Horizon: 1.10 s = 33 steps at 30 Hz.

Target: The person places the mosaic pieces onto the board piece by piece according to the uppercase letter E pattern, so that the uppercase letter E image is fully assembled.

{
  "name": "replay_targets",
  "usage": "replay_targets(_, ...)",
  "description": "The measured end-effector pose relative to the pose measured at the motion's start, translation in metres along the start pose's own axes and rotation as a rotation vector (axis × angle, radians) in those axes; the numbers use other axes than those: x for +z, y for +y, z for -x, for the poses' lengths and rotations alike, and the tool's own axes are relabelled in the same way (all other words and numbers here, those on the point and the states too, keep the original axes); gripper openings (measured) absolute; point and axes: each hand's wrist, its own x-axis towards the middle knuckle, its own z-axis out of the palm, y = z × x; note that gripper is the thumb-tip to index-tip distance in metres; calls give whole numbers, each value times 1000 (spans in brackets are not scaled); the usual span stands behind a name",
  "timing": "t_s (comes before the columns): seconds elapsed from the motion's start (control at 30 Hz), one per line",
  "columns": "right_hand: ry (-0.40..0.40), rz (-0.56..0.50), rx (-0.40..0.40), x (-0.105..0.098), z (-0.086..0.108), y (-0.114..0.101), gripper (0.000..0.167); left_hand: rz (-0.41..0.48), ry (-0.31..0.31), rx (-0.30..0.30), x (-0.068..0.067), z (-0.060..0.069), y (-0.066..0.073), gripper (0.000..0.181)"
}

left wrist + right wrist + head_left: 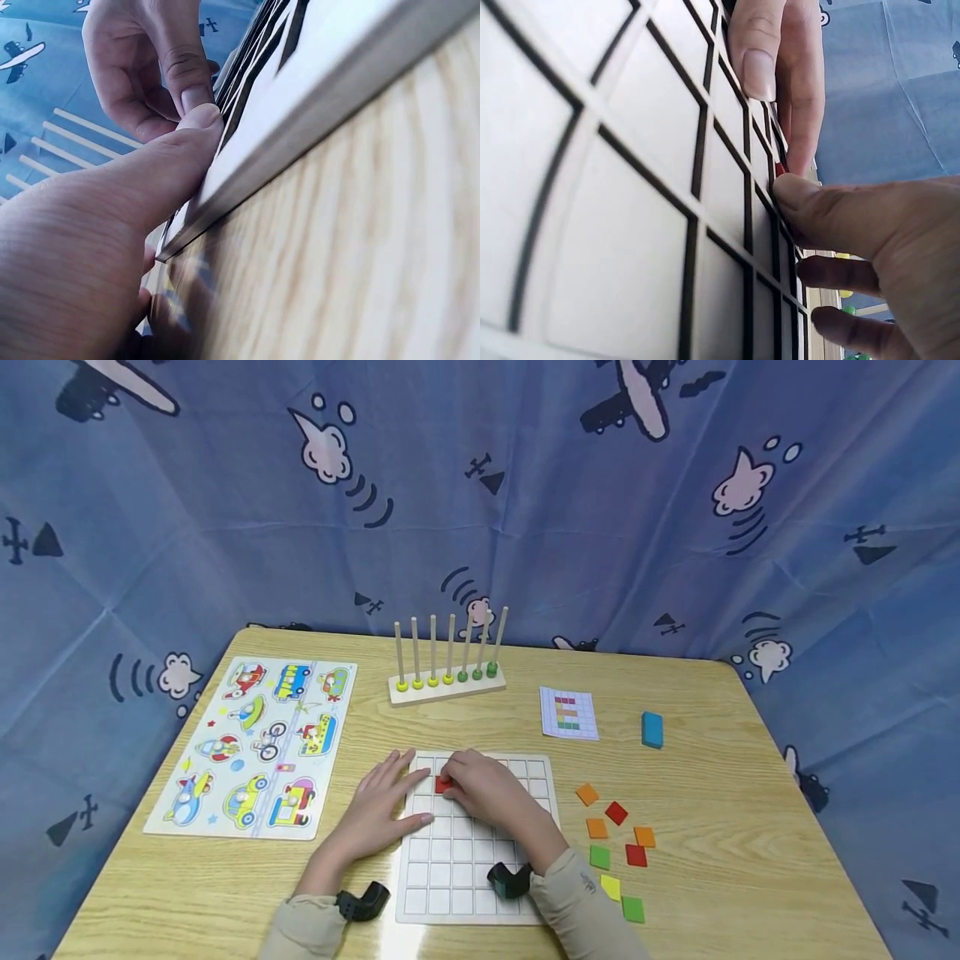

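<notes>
A white grid board (441, 902) lies on the table in front of me. My right hand (487, 789) reaches over its upper part and holds a small red square tile (440, 786) by thumb and fingers, at a cell near the upper left. Only a red sliver of the tile shows beside the thumb in the right wrist view. My left hand (378, 806) rests with spread fingers along the board's left edge. Its thumb lies on the board's border in the left wrist view, and its fingertips point toward the top corner.
Loose orange, red, green and yellow tiles (636, 856) lie right of the board. Behind them are a printed pattern card (592, 727) and a blue block (652, 730). A pegged bead rack (447, 692) stands at the back; a vehicle puzzle board (285, 814) lies left.
</notes>
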Motion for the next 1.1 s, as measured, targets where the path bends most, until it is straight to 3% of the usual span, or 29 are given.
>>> replay_targets(0.33,12,55,17,-9,8,7,18,-5,-4,-10,-1,0,1,67)
replay_targets(1.1,48,19,37,-5,19,13,16,1,3,-3,-1,-1,3,67)
